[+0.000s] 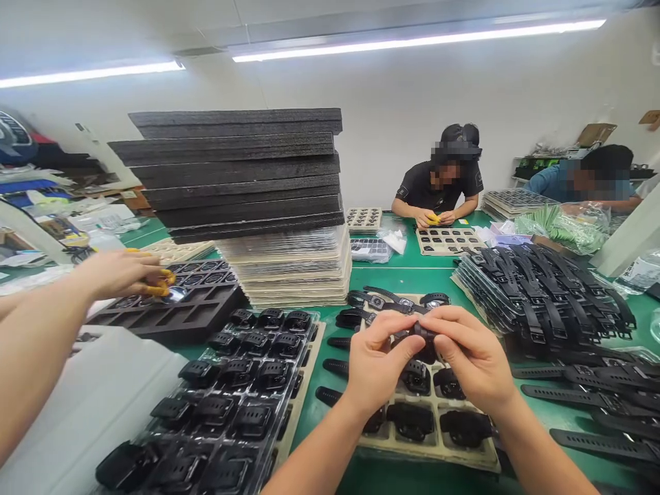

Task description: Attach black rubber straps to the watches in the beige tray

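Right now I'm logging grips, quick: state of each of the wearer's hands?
Left hand: closed, pinching a black watch.
Right hand: closed, pinching the same watch.

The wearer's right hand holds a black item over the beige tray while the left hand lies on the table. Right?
Not quite: the left hand isn't on the table; the head view shows it gripping the black item with the right hand, over the beige tray.

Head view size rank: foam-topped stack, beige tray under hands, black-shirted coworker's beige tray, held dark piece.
1. Foam-topped stack
2. Near beige tray, partly covered
3. Far beige tray
4. Held dark piece, partly hidden

Trays' true sizes unsure: distances differ.
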Demonstrator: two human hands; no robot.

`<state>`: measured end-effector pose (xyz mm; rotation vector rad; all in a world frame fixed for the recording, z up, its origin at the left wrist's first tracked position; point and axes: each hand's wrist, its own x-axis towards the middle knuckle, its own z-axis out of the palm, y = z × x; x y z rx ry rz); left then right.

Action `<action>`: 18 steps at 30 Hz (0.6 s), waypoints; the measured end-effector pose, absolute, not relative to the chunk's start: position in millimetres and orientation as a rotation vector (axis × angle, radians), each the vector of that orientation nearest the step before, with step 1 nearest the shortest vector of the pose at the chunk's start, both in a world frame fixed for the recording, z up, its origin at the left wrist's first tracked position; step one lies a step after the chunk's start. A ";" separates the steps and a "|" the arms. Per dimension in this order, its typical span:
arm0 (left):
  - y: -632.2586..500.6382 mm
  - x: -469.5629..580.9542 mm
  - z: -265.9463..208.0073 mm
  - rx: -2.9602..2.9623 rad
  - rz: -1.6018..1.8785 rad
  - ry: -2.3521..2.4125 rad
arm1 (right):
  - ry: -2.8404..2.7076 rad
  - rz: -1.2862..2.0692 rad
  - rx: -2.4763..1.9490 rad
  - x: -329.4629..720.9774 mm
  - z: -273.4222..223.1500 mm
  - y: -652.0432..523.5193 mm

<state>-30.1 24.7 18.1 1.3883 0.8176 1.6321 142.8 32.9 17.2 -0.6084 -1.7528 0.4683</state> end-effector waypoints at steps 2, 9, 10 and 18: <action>24.9 -30.6 17.4 1.402 1.646 0.837 | -1.765 0.494 -0.620 141.3 14.6 33.3; 21.4 -28.9 20.1 1.402 1.660 0.799 | -1.540 0.515 -0.629 134.8 11.3 31.5; 20.7 -28.6 20.5 1.401 1.666 0.797 | -1.489 0.526 -0.619 134.7 10.9 31.6; 21.5 -30.9 16.0 1.498 1.657 0.857 | -1.551 0.546 -0.646 135.4 9.4 30.3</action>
